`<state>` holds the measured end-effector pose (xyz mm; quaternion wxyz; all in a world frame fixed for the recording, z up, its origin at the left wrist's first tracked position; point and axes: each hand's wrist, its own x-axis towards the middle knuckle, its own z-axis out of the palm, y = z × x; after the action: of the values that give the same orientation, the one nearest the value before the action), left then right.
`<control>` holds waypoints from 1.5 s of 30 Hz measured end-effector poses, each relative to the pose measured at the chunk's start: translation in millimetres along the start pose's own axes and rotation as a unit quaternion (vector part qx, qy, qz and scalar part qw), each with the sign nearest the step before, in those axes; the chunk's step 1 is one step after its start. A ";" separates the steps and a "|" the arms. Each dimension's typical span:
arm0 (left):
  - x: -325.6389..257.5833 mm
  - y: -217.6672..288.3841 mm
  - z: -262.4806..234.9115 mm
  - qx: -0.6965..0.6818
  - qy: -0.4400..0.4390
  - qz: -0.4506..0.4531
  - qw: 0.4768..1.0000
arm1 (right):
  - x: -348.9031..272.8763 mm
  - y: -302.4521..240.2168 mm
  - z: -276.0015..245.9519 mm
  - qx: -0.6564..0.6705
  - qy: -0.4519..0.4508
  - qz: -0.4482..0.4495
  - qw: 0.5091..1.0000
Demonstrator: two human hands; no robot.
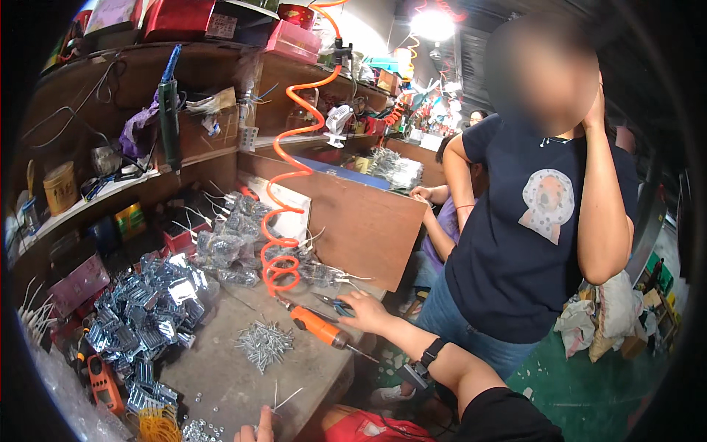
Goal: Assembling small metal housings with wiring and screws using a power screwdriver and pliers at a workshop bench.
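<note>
At the bottom edge, my left hand (256,428) is partly cut off by the frame. Two thin white wires (286,399) fan out from beside its fingertips, and the fingers look closed on their lower end; any part below is hidden. My right hand (366,312) reaches to the bench's right side, thumb and fingers around the dark blue handles of pliers (340,305). Just below it lies an orange power screwdriver (320,327), its bit pointing right, joined to a coiled orange air hose (293,171). A heap of screws (265,344) lies between my hands.
Shiny metal brackets (151,302) are piled on the left, near an orange handheld device (104,383), yellow bands (158,423) and small nuts (200,430). Bagged wired parts (239,228) sit behind. A green screwdriver (169,121) hangs at left. A person (515,221) stands close on the right.
</note>
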<state>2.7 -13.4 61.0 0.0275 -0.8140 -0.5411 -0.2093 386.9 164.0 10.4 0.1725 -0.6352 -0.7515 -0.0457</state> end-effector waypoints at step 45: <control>6.5 3.5 7.1 -0.017 -0.047 -0.039 0.998 | -13.0 -14.8 20.9 0.037 0.198 0.036 0.979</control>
<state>10.2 -7.2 57.6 -0.0199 -0.8015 -0.5696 -0.1811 370.1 155.1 -11.1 0.3433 -0.6332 -0.6802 -0.1364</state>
